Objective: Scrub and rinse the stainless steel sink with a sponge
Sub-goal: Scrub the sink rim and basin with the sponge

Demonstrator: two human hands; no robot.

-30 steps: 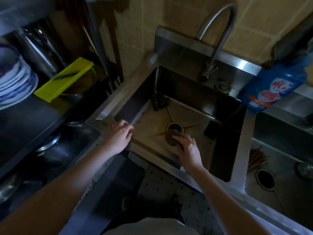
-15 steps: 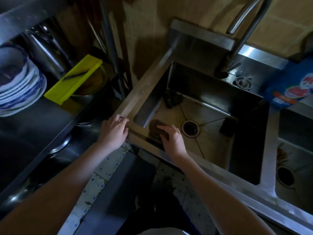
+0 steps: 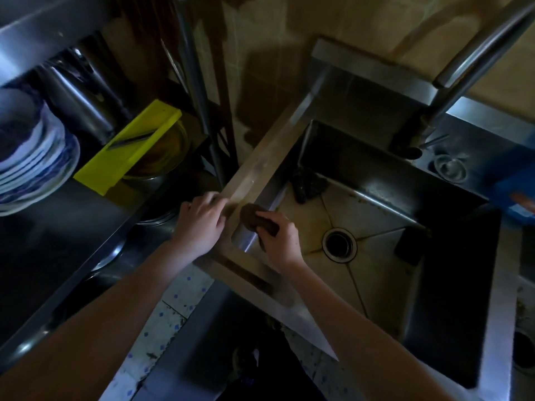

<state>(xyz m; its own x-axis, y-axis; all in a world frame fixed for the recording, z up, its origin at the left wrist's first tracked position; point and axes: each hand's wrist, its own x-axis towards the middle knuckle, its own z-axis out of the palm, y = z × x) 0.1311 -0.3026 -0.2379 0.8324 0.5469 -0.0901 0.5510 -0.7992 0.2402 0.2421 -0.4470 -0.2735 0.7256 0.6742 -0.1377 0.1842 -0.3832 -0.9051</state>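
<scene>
- right hand (image 3: 279, 241) has the sponge (image 3: 256, 218) pinched btwn thumb and curled fingers; sponge is dark brown, pushed against the top of the sink's (image 3: 260, 166) left inner wall, close to the near-left corner
- held that way prob bc a wall needs sideways pressure; a flat palm suits the floor, not a vertical face, imo
- left hand (image 3: 199, 224) sits on the rim just outside that same corner, fingers bent, tips on the steel; cant tell if they hook the outer edge or just rest there; either way it looks like a brace so the body can lean in
- basin floor looks grimy, brownish film along the creases running to the drain (image 3: 339, 245); so id say scrubbing is partway at best, rinse not started; no water visible from the faucet (image 3: 477, 52)
- a dark scouring pad (image 3: 308, 185) is tucked in the far-left corner and a dark block (image 3: 411, 247) lies on the floor by the right wall; both prob need shifting to scrub under them
- blue detergent bottle (image 3: 512, 183) is at the right edge, near the faucet base; blurry tho
- left of the sink, well apart: yellow cutting board (image 3: 127, 146) laid over a bowl (image 3: 170, 151), plus a stack of plates (image 3: 31, 157); not part of the job
</scene>
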